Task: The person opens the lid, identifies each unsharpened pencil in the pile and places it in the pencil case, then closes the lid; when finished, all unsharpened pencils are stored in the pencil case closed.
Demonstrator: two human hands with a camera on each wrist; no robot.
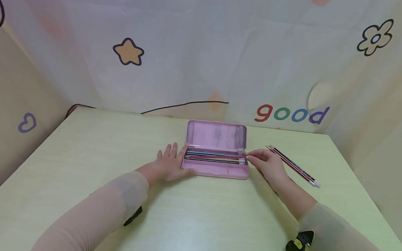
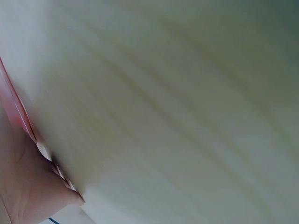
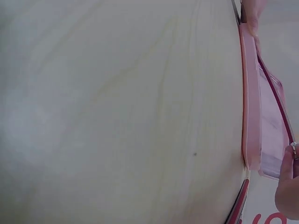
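A pink pencil case (image 1: 216,172) lies on the table with its lid (image 1: 216,135) raised toward the back. Several pencils (image 1: 209,160) lie lengthwise inside it. My left hand (image 1: 169,165) is spread out at the case's left end, touching it with the thumb along the front corner. My right hand (image 1: 270,169) pinches the end of a dark red pencil (image 3: 278,100) between thumb and fingertips at the right end. In the right wrist view this pencil slants over the case, its far end low near my left hand. The left wrist view shows only part of the left hand (image 2: 32,191) and a pink edge.
A few more pencils (image 1: 297,168), red and black with white ends, lie on the table (image 1: 191,223) right of my right hand. A printed cloth (image 1: 198,58) hangs behind the table and along its sides, close to the back edge.
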